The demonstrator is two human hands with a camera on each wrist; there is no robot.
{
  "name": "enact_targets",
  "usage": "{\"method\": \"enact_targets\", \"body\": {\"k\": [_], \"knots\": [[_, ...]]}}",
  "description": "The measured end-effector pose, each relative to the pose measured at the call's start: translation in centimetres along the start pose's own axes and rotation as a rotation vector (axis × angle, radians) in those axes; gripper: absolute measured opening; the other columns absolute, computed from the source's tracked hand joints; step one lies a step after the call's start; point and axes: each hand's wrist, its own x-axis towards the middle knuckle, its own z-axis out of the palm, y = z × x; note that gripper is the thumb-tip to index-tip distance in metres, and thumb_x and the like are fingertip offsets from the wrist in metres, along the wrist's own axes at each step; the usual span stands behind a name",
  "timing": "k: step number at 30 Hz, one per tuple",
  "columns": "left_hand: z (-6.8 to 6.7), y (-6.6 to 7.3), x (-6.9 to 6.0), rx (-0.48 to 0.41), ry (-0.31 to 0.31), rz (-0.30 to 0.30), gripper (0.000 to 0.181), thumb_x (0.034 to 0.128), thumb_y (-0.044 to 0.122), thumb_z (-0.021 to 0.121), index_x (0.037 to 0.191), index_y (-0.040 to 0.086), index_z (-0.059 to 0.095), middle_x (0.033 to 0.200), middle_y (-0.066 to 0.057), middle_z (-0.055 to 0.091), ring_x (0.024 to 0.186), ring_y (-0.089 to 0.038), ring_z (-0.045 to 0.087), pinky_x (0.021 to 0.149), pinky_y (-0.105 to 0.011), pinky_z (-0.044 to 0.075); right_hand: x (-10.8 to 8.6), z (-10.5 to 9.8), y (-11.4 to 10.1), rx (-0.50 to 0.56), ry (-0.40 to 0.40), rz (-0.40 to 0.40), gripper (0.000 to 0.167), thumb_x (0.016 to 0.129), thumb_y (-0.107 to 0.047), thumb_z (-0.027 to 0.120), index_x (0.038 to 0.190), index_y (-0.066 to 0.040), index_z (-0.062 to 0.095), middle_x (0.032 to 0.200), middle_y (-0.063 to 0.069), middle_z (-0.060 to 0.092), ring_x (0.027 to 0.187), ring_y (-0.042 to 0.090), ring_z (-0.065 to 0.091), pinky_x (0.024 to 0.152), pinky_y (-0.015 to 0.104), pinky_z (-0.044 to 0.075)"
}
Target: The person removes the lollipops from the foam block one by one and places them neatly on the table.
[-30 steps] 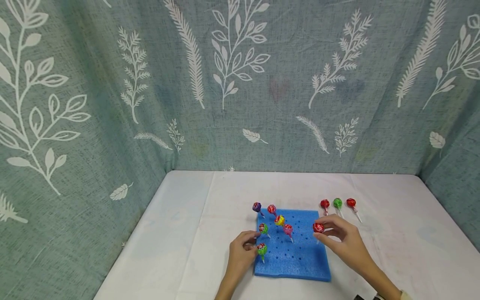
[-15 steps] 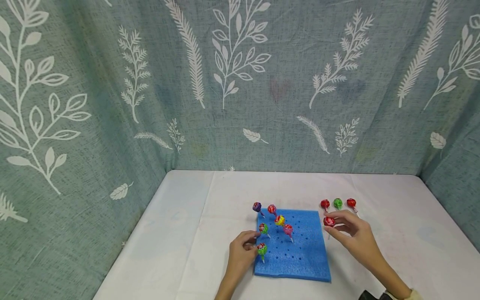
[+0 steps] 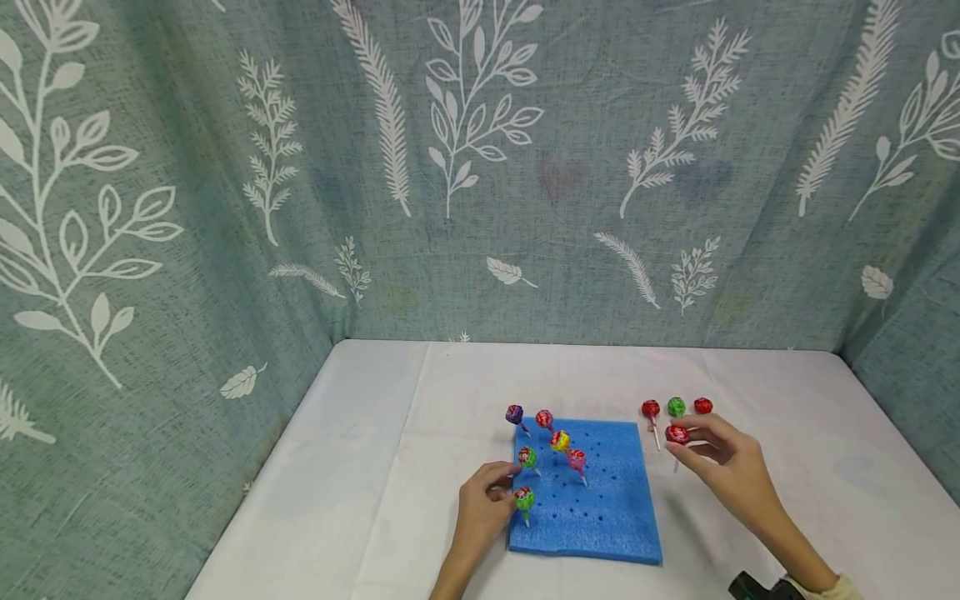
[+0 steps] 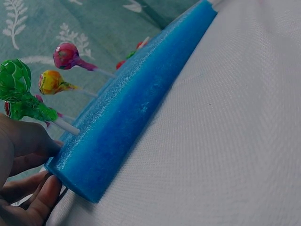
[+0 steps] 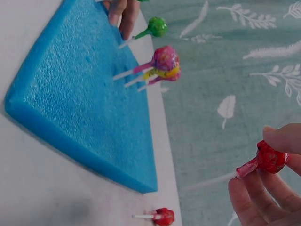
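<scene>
My right hand (image 3: 727, 462) pinches a red-wrapped lollipop (image 5: 270, 157) by its candy head between thumb and fingers. Its white stick points down, above the table just right of the blue foam board (image 3: 615, 533). At the board's left edge, my left hand (image 3: 483, 504) holds the foam, thumb and fingers on either side in the left wrist view. Close to those fingers, two green lollipops stand in the board, the nearer green lollipop (image 3: 524, 498) and the farther green lollipop (image 3: 527, 457). Behind them are a purple lollipop (image 3: 513, 414), a yellow lollipop (image 3: 559, 441) and two pinkish-red ones.
Past the board's far right corner, a red lollipop (image 3: 650, 408), a green lollipop (image 3: 677, 407) and another red lollipop (image 3: 702, 406) lie in a row on the white tablecloth (image 3: 405, 500). Rows of small holes dot the foam. A patterned green curtain (image 3: 465, 250) surrounds the table.
My right hand has moved rightward and slightly back with the red lollipop, from over the board's right edge to beyond it. The left hand has kept its place.
</scene>
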Motion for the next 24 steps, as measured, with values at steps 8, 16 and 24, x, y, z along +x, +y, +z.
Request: {"method": "enact_targets", "body": {"k": [8, 16, 24], "knots": [[0.0, 0.0, 0.0, 0.004, -0.001, -0.009, 0.043, 0.0676, -0.016, 0.055, 0.1, 0.007, 0.072, 0.103, -0.002, 0.065, 0.09, -0.02, 0.06, 0.069, -0.021, 0.052, 0.4, -0.7, 0.3, -0.01, 0.019, -0.009, 0.033, 0.078, 0.001, 0.073, 0.11, -0.003, 0.064, 0.102, 0.009, 0.064, 0.085, 0.004, 0.062, 0.072, 0.013, 0.05], [0.0, 0.0, 0.1, 0.007, 0.003, -0.012, 0.042, 0.0675, -0.016, 0.056, 0.1, 0.007, 0.072, 0.103, -0.001, 0.065, 0.09, -0.019, 0.06, 0.069, -0.022, 0.052, 0.8, -1.5, 1.0, -0.039, 0.046, -0.004, 0.03, 0.08, -0.002, 0.073, 0.109, -0.004, 0.065, 0.102, 0.002, 0.063, 0.084, 0.001, 0.06, 0.073, 0.011, 0.049], [0.0, -0.2, 0.1, -0.002, 0.002, -0.008, 0.043, 0.0663, -0.016, 0.055, 0.099, 0.006, 0.072, 0.102, -0.001, 0.065, 0.089, -0.019, 0.06, 0.067, -0.021, 0.052, 1.3, -2.2, 1.5, -0.074, 0.063, 0.009, 0.03, 0.08, -0.004, 0.073, 0.109, -0.004, 0.066, 0.102, 0.001, 0.065, 0.083, 0.0, 0.06, 0.071, 0.011, 0.049]]}}
